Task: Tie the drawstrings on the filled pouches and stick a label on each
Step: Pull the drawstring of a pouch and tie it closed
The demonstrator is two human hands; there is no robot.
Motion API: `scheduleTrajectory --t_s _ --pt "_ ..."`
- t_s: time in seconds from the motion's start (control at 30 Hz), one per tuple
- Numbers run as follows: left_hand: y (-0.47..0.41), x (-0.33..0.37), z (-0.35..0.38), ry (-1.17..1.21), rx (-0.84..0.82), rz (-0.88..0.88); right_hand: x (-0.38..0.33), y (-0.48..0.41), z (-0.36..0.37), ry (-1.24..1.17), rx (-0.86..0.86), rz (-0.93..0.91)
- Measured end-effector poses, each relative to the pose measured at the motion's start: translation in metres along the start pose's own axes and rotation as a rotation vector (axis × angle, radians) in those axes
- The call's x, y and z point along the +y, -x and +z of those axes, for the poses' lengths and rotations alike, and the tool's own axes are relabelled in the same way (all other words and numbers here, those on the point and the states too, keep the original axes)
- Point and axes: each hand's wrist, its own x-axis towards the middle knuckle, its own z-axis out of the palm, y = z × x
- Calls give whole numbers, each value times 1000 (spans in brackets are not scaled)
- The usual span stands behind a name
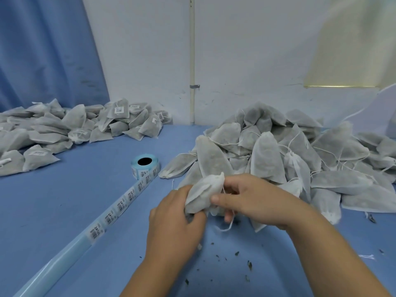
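The white pouch (203,192) is held above the blue table (64,206), in the lower middle of the view. The left hand (175,219) grasps its lower body from seven o'clock. The right hand (248,198), at three o'clock, pinches its neck, with the fingers curled around the drawstring (227,227), which hangs down in a loop. At two o'clock lies a heap of unlabelled pouches (289,159). At ten o'clock stands the label roll (145,166), and its strip (115,211) runs toward eight o'clock. Farther out at ten o'clock lies a heap of labelled pouches (64,129). Dark crumbs (248,264) lie at five o'clock.
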Motion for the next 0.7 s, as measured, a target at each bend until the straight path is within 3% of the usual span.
scheduleTrajectory --t_s 0.13,0.27,0.33,0.4,0.47,0.57,0.7 --pt "-3 -10 -4 -159 -9 -118 1 4 -9 43 123 99" --pt "-8 -17 -7 -457 -178 -147 -4 11 -14 51 100 86" --pt "-7 -18 -8 -479 -246 -82 -8 11 -10 64 76 72" --pt "-2 -10 -10 -274 -288 100 -14 11 -5 53 39 38" --pt "4 3 -7 104 -320 208 -20 12 -1 34 -4 -7" --pt "17 15 4 596 -304 135 -25 16 -2 -27 -57 -81" --pt "18 23 5 675 -230 -31 -24 20 -11 -66 -95 -101"
